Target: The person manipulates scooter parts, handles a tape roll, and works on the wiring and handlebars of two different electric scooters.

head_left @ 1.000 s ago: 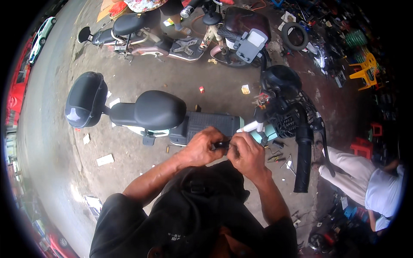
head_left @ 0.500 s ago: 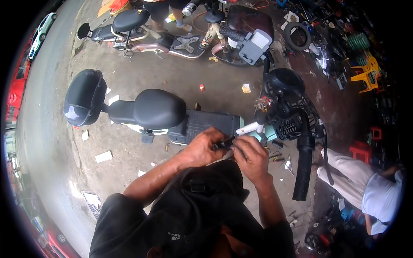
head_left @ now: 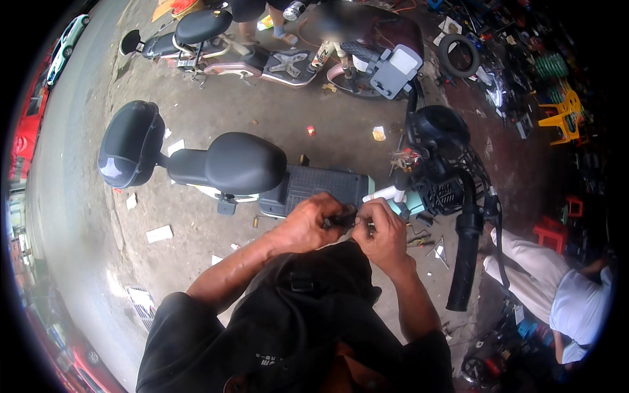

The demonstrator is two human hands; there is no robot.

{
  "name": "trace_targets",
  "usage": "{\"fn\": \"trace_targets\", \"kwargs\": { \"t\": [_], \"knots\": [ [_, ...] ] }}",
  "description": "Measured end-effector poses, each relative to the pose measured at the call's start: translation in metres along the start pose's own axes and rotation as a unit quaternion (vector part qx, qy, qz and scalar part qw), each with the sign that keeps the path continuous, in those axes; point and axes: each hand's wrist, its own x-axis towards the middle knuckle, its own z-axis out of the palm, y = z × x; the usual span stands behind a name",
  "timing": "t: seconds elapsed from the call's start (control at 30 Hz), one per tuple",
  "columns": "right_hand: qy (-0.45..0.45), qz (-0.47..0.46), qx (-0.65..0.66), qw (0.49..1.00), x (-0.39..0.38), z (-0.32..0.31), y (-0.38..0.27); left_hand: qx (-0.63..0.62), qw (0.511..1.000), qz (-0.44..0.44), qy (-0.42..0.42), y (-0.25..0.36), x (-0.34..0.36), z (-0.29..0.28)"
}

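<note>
Close together in front of my chest, my left hand (head_left: 309,223) and my right hand (head_left: 382,232) are both closed. Between the left fingers is a small dark part (head_left: 344,215), mostly covered, so its kind does not show. My right fingertips pinch at its right end; whether they grip that part or something tiny is hidden. Just beyond the hands stands an electric scooter with a black seat (head_left: 246,162), a ribbed footboard (head_left: 324,188) and a black rear box (head_left: 132,144). Its handlebar grip (head_left: 464,268) reaches down on my right.
A second scooter (head_left: 285,69) stands farther off, a person's legs beside it. On the right are a loose tyre (head_left: 458,55), a yellow stool (head_left: 562,118), a red stool (head_left: 550,234) and a person in pale trousers (head_left: 527,265). Tools (head_left: 439,252) lie on the ground near the front wheel.
The right fingers have curled in closer to the left hand, and the dark part is now more covered. The whole view has shifted slightly.
</note>
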Motion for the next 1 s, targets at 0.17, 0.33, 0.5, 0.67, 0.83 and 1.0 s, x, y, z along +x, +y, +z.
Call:
{"fn": "trace_targets", "kwargs": {
  "t": [0.17,0.33,0.5,0.67,0.83,1.0],
  "knots": [
    [0.041,0.122,0.148,0.981,-0.009,0.005,0.0,-0.093,0.993,-0.068,-0.016,0.0,-0.002,-0.002],
    [0.005,-0.003,0.003,1.0,-0.011,-0.005,0.002,-0.133,0.989,-0.055,-0.027,-0.005,-0.005,0.001],
    [-0.025,0.226,0.386,0.894,-0.02,0.004,0.008,-0.421,0.896,-0.141,-0.033,-0.003,-0.009,0.006],
    [0.109,0.21,0.504,0.831,-0.024,0.05,0.004,-0.378,0.919,-0.111,-0.025,-0.001,-0.004,0.019],
    [0.221,0.294,0.601,0.71,-0.011,0.054,-0.005,-0.031,0.997,-0.029,0.062,0.026,-0.006,0.006],
    [0.179,0.358,0.55,0.733,-0.011,0.042,0.007,-0.029,0.991,0.126,0.043,0.036,-0.001,0.0]
  ]
}}
